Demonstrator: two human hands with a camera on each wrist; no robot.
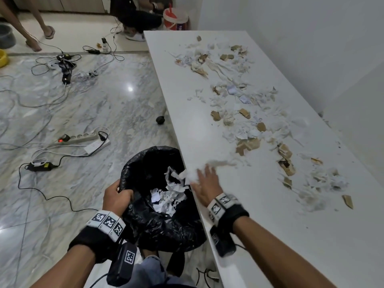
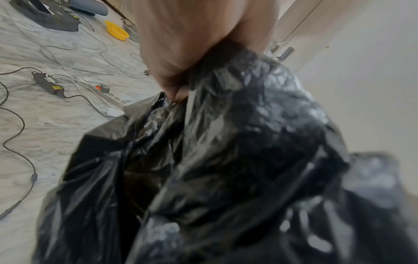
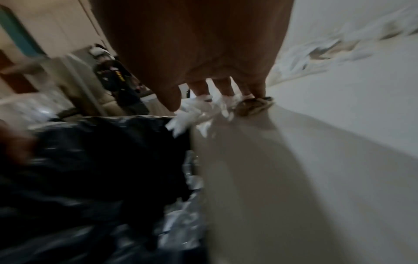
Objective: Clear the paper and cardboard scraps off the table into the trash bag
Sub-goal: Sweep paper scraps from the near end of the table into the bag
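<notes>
Torn white paper and brown cardboard scraps [image 1: 245,129] litter the white bench [image 1: 291,235]. Left hand [image 1: 117,197] grips the crinkled black plastic trash bag [image 1: 158,227] rim beside the bench edge. Right hand [image 1: 205,185], fingers straight, presses white scraps at that edge.

Right hand [image 3: 217,71] flat, fingers [image 3: 222,87] on paper scraps [image 3: 203,109] at table [image 3: 316,142] edge, trash bag [image 3: 90,169] beside

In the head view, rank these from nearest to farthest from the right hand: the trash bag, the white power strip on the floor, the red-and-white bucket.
From the right hand:
1. Trash bag, just left of it, below the table edge.
2. White power strip, on the floor farther left.
3. Red-and-white bucket, beyond the table's far end.
</notes>
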